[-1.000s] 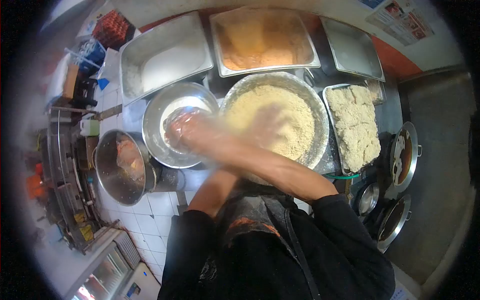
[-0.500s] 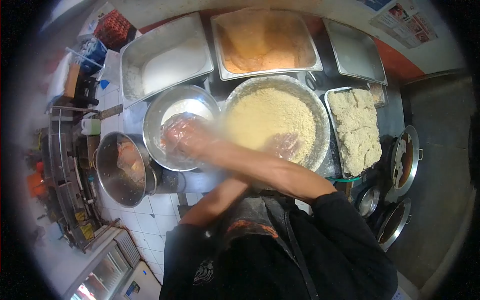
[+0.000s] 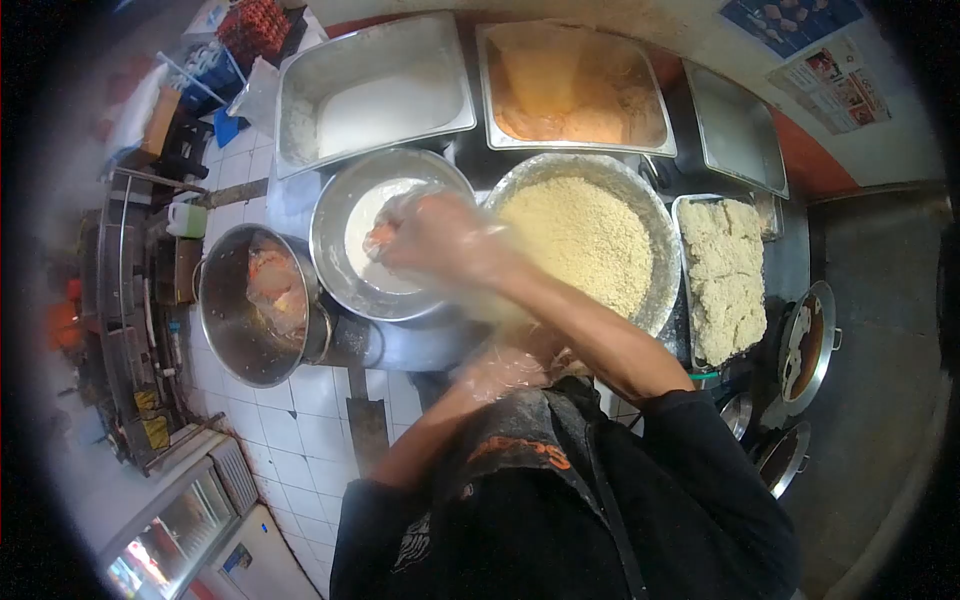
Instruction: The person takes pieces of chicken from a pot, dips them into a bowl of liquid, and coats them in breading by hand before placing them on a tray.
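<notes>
My right arm reaches across to the steel bowl of white powder. Over that bowl my right hand, in a clear plastic glove, is blurred, its fingers drawn together around something orange-red that is mostly hidden. Beneath the right forearm, my left hand is also gloved in clear plastic and is close to my body, below the near rim of the wide bowl of pale yellow crumbs. The forearm and blur hide much of its fingers. A tray of crumb-coated pieces lies to the right of the crumbs.
Behind the bowls are a metal pan of white powder, a pan of orange powder and a third metal pan. A deep pot with a plastic-wrapped orange mass is at left. Dark-filled pans are at right.
My left hand has come out of the crumbs and back toward my body. My right hand has lifted slightly within the powder bowl's area. The view has shifted, moving the containers rightward.
</notes>
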Action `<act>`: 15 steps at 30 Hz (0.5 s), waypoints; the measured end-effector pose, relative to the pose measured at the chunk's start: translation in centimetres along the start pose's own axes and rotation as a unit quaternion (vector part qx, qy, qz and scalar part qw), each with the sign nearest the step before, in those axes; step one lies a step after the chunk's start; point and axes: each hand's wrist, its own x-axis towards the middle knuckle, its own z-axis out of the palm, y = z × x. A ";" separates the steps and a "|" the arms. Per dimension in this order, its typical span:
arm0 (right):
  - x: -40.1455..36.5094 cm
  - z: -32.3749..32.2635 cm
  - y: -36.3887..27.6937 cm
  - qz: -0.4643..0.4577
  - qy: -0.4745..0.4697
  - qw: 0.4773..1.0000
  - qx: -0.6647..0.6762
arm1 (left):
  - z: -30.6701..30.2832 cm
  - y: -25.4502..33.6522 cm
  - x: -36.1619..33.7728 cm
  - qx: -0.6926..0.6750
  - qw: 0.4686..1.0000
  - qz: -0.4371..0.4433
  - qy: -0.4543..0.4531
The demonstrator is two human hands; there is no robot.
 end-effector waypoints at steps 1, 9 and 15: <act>-0.4 -0.5 0.1 0.016 0.005 1.000 0.007 | 0.2 -0.2 -0.1 -0.027 0.999 -0.023 -0.010; -7.7 -7.1 1.1 0.048 0.114 0.992 0.031 | -0.3 0.2 -0.7 0.078 0.993 0.057 0.074; -10.7 -6.8 8.4 0.083 0.104 0.987 0.087 | -3.1 5.1 -0.4 0.214 0.972 0.054 0.084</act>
